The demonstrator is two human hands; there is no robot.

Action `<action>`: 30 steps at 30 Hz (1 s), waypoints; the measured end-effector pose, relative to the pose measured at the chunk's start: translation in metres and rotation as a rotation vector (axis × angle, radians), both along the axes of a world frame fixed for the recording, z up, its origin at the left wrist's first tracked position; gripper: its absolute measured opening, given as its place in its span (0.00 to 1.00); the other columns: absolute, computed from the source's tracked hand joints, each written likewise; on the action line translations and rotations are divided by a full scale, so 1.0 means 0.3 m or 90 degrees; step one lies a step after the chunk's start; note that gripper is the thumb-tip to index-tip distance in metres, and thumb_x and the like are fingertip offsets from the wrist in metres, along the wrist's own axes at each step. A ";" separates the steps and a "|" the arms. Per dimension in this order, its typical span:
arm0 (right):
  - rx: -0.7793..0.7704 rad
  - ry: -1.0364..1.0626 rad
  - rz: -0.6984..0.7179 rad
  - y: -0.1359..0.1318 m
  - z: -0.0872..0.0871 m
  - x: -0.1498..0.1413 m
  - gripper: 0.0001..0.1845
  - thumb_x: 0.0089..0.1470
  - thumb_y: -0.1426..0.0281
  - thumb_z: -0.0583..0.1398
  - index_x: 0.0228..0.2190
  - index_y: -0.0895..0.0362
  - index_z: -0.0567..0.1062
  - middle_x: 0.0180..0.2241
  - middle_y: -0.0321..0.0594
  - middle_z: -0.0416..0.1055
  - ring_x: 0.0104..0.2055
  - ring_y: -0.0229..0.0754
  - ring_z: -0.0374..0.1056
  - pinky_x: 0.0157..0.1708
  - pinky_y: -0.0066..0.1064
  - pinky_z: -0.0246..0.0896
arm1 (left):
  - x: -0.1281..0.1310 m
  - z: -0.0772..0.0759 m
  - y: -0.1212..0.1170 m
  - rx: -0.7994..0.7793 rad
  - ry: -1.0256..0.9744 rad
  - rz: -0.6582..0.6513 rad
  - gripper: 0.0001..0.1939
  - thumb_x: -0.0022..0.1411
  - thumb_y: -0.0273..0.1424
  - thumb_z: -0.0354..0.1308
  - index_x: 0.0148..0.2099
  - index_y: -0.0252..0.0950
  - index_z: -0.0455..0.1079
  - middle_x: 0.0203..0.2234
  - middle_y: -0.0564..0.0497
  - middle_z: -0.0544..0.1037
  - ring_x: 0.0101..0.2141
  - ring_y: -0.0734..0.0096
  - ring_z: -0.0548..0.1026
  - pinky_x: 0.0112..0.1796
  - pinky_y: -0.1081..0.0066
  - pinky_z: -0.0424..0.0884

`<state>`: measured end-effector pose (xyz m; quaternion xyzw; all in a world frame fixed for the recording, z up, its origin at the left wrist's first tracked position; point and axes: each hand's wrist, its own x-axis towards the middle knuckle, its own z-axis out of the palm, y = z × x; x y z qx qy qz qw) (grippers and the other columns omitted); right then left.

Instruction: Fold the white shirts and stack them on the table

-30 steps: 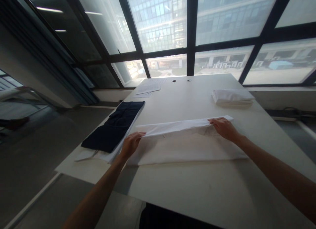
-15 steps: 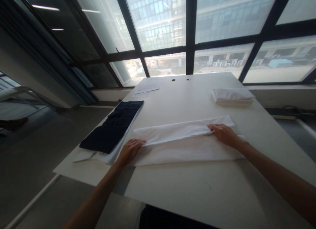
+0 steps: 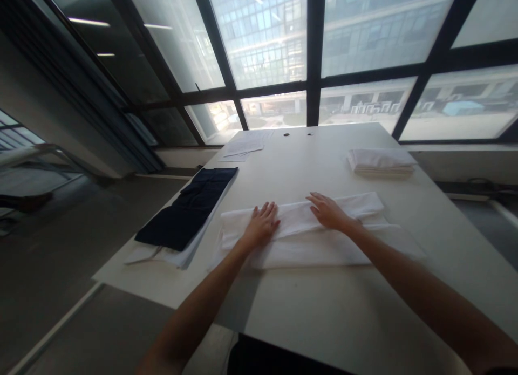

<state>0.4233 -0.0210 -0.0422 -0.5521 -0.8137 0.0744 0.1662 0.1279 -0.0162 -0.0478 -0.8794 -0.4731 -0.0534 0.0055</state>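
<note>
A white cloth (image 3: 299,252) lies in front of me, its far part folded over in a long strip toward me. My left hand (image 3: 262,224) rests flat on the folded strip, left of its middle, fingers stretched out. Right of it, my right hand (image 3: 327,210) is over the same strip with its fingers spread and pointing left. Neither hand grips anything. The fold's edge runs across the cloth below both hands, and my right wrist and forearm hide part of the cloth.
Dark navy folded cloth (image 3: 188,208) lies on white fabric at the table's left side. A folded white stack (image 3: 382,160) sits at the back right. Paper sheets (image 3: 245,144) lie at the far left of the white table (image 3: 295,170). Windows stand behind.
Both hands have let go of the fold's edge and moved inward onto the strip, the left one to the right and the right one to the left. Their fingers have opened out.
</note>
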 end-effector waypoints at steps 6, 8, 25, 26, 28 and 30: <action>-0.074 -0.051 0.065 -0.003 -0.092 -0.095 0.33 0.70 0.57 0.48 0.70 0.57 0.56 0.73 0.54 0.43 0.75 0.56 0.39 0.69 0.56 0.40 | -0.040 -0.094 0.027 0.006 0.003 0.044 0.31 0.77 0.44 0.36 0.75 0.36 0.51 0.73 0.44 0.51 0.72 0.52 0.46 0.68 0.43 0.44; -0.065 -0.057 0.063 -0.009 -0.116 -0.089 0.34 0.70 0.56 0.47 0.71 0.57 0.55 0.73 0.54 0.44 0.75 0.56 0.39 0.70 0.55 0.38 | -0.092 -0.097 0.037 -0.009 -0.008 0.084 0.33 0.77 0.46 0.36 0.75 0.35 0.49 0.73 0.42 0.48 0.72 0.49 0.44 0.67 0.43 0.47; -0.026 -0.012 0.086 -0.027 -0.121 -0.068 0.31 0.70 0.57 0.49 0.68 0.58 0.62 0.71 0.53 0.50 0.74 0.53 0.44 0.70 0.53 0.40 | -0.251 0.008 -0.092 -0.083 -0.065 -0.139 0.35 0.68 0.46 0.59 0.72 0.45 0.58 0.72 0.44 0.55 0.71 0.50 0.50 0.66 0.46 0.53; -0.029 -0.007 0.108 -0.034 -0.115 -0.057 0.32 0.69 0.56 0.49 0.68 0.57 0.62 0.72 0.52 0.50 0.74 0.53 0.43 0.70 0.53 0.39 | -0.266 0.016 -0.105 -0.071 -0.076 -0.152 0.32 0.69 0.41 0.59 0.72 0.44 0.59 0.70 0.44 0.59 0.70 0.53 0.55 0.66 0.49 0.57; -0.029 0.000 0.159 -0.050 -0.104 -0.025 0.34 0.68 0.53 0.52 0.68 0.54 0.62 0.72 0.51 0.48 0.75 0.53 0.41 0.70 0.54 0.37 | -0.308 0.029 -0.118 -0.051 -0.094 -0.156 0.29 0.70 0.30 0.55 0.71 0.44 0.60 0.68 0.47 0.65 0.67 0.59 0.62 0.65 0.55 0.62; -0.017 0.000 0.197 -0.067 -0.097 0.020 0.36 0.65 0.51 0.56 0.68 0.52 0.61 0.73 0.50 0.46 0.75 0.53 0.41 0.70 0.55 0.36 | -0.358 0.041 -0.117 -0.036 -0.102 -0.126 0.29 0.68 0.25 0.52 0.69 0.45 0.64 0.65 0.50 0.69 0.64 0.63 0.68 0.63 0.59 0.66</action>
